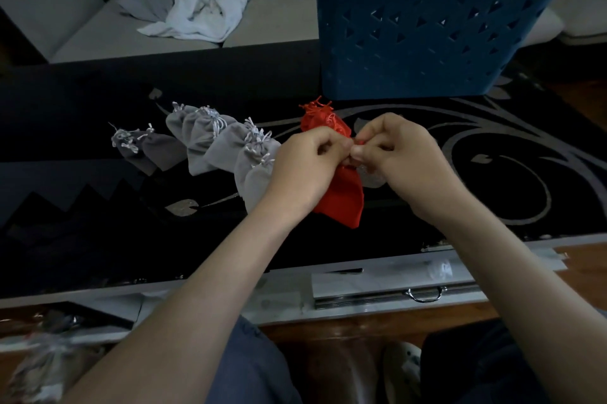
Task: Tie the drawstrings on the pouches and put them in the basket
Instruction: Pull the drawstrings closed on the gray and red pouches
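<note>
Over the dark, silver-patterned desk (pixel 492 157), I work both hands at the neck of a red pouch (pixel 341 203), which hangs just above the desk between my wrists. My left hand (pixel 305 163) and right hand (pixel 404 157) each have their fingers curled and pinch the red drawstring (pixel 359 142) where thumbs and fingertips meet; whether a knot has formed there I cannot tell, since the fingers hide it. By my reading, the job is in an early or middle stage. A second red pouch (pixel 323 119) lies on the desk just behind my hands, and a row of grey pouches (pixel 226 147) overlaps to the left, their pale cords bunched at the mouths; I cannot tell from here whether these are tied. None of them is in the blue basket (pixel 427 25), which stands at the far edge of the desk with its inside hidden from view. A crumpled white cloth (pixel 200 6) lies on the sofa (pixel 98 32) beyond.
</note>
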The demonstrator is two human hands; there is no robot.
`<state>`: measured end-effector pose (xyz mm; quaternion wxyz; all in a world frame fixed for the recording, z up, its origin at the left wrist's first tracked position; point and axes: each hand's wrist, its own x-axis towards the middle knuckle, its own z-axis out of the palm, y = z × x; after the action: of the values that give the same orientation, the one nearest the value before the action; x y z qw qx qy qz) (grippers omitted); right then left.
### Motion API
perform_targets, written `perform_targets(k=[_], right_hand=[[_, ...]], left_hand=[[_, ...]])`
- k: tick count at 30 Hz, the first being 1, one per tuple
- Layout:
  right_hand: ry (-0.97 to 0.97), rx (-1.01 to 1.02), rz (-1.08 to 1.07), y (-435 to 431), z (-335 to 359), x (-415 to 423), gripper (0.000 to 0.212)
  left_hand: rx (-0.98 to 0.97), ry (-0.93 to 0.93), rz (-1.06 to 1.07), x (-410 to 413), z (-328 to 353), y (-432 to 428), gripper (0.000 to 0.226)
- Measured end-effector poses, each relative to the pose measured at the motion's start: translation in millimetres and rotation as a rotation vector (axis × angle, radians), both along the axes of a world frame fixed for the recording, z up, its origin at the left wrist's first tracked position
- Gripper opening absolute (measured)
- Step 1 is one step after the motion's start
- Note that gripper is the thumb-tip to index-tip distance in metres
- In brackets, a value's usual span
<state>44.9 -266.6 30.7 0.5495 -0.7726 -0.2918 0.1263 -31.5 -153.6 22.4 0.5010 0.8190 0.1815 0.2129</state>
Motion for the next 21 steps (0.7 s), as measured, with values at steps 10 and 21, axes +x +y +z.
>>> perform_targets(k=[10,21], right_hand=[[0.186,-0.018,0.145,0,4,1,0.024],[0.1,0.02,0.041,-4,2,0,0.024]], left_hand=[[0.062,-0.147,0.071,3,-2,-9,0.01],[0.036,-0.151,0.084,6,0,-6,0.014]])
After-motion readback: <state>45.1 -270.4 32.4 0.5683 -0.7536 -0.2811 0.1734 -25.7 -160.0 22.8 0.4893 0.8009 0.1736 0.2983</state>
